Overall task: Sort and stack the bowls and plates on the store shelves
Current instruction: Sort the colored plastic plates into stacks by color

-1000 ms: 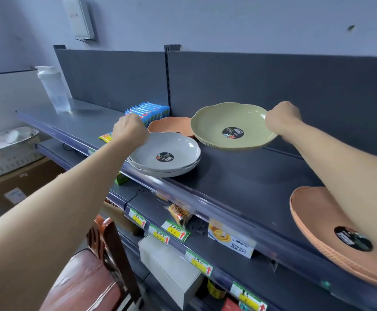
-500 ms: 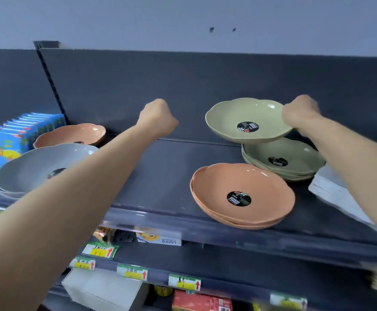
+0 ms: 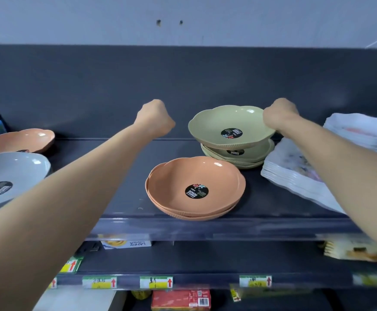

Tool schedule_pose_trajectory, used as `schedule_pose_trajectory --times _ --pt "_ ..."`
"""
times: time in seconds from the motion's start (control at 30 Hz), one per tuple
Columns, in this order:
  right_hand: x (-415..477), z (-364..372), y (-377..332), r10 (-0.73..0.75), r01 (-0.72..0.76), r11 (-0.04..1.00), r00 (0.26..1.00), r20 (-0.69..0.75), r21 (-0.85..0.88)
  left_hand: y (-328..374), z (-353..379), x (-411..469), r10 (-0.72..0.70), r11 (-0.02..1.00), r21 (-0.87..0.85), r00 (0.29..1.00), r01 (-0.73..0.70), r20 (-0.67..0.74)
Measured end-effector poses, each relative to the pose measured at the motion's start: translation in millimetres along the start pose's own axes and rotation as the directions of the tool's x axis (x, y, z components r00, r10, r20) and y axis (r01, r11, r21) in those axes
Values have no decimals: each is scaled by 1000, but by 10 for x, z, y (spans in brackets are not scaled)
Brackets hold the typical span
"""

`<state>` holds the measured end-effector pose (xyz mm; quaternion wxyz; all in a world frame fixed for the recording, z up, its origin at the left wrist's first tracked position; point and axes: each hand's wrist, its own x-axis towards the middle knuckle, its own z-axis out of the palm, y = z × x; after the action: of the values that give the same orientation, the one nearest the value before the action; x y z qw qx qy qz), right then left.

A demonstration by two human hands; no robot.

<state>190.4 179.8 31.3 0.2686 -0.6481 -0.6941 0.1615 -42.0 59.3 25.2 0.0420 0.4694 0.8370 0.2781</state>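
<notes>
My right hand grips the right rim of a green bowl, held just above a stack of green bowls at the back of the top shelf. In front of that stack sit two nested orange bowls. My left hand hovers as a fist above the shelf, left of the green bowl, with nothing in it. At the far left lie a grey bowl and, behind it, another orange bowl.
Stacked white square plates sit at the right, with more white plates behind them. The shelf's dark back panel stands close behind the bowls. Lower shelves carry price tags and packaged goods.
The view has swung right along the shelf. My right hand has carried the green bowl from the left area to just above the green stack. My left hand has let go of the grey bowl.
</notes>
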Motion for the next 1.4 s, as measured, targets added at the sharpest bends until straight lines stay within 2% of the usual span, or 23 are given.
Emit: schedule_pose_trajectory --times 0.17,0.57,0.77,0.93,1.07,1.17,1.4 --pt "107 34 108 62 -62 998 998 5 2 8 16 -62 -25 1000 10 1000 25 -2" --pt "285 268 272 69 -64 992 996 51 -105 -90 63 -102 -70 997 32 998 70 -8" --pt "285 250 65 -26 21 995 998 -54 -97 -163 71 -59 -78 997 11 997 78 -2" --pt "178 443 -523 -190 194 978 981 47 -80 -312 -71 -54 -86 996 1 996 86 -13" --pt "-70 775 -1197 -367 378 926 905 215 -12 -653 -380 -59 -124 992 9 990 125 -68" --pt "-398 1048 -1737 -460 456 885 822 335 96 -1070 -711 -62 -196 979 33 973 201 -118" --pt "-1114 1839 -2872 -571 583 795 626 531 167 -2208 -1459 -213 -348 913 126 903 387 -250"
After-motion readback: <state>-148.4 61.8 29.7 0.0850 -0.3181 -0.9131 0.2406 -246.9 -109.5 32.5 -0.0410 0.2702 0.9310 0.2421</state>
